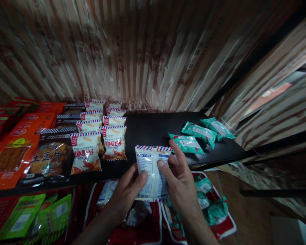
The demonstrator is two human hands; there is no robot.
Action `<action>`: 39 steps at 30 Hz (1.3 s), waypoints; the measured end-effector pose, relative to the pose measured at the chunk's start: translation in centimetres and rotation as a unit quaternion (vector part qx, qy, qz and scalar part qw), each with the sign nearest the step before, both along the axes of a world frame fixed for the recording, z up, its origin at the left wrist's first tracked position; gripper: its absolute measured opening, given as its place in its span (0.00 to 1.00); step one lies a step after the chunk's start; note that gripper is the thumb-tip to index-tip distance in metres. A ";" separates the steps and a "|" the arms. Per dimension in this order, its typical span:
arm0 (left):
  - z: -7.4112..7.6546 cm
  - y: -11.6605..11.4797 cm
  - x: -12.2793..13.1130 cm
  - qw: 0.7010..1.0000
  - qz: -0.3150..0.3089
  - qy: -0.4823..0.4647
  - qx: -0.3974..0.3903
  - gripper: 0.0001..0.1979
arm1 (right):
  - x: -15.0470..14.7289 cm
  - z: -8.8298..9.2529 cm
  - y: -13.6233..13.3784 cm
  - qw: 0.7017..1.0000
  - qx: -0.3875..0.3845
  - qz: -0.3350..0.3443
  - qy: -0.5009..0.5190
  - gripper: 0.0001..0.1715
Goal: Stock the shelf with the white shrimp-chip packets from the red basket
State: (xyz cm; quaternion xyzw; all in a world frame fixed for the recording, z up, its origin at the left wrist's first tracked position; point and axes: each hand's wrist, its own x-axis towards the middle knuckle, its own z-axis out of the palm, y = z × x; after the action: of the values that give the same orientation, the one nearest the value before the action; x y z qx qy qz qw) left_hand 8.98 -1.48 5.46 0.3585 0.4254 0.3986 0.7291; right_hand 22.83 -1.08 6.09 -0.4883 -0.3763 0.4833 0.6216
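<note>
Between both hands is a white snack bag (153, 185) with a red-and-blue striped edge, its printed back facing me. My left hand (130, 189) grips the bag's left side, thumb on the front. On the right side my right hand (177, 173) pinches it with the thumb, the index finger pointing up. The bag is held in front of the black shelf (148, 129). Left of it, similar white striped snack bags (114, 143) stand in two rows, fronts toward me. Several teal packets (199, 132) lie loosely on the shelf's right part.
Dark potato-chip bags (52, 154) and orange snack bags (14, 154) fill the shelf's left end. Below stand a red basket (153, 234) under my hands, another with teal packets (216, 211), and one with green bags (22, 217). Striped curtain-like sheeting (148, 51) hangs behind.
</note>
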 end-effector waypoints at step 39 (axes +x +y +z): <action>0.4 0.4 0.2 0.988 0.135 0.026 0.064 0.21 | -0.1 0.0 -1.1 0.835 0.226 0.001 -0.501 0.19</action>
State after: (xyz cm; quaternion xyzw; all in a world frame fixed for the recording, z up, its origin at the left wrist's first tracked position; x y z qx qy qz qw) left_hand 9.21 -1.05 5.87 0.3535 0.4623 0.5102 0.6332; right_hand 22.70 -2.18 6.06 -0.5095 -0.7355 0.0748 0.4404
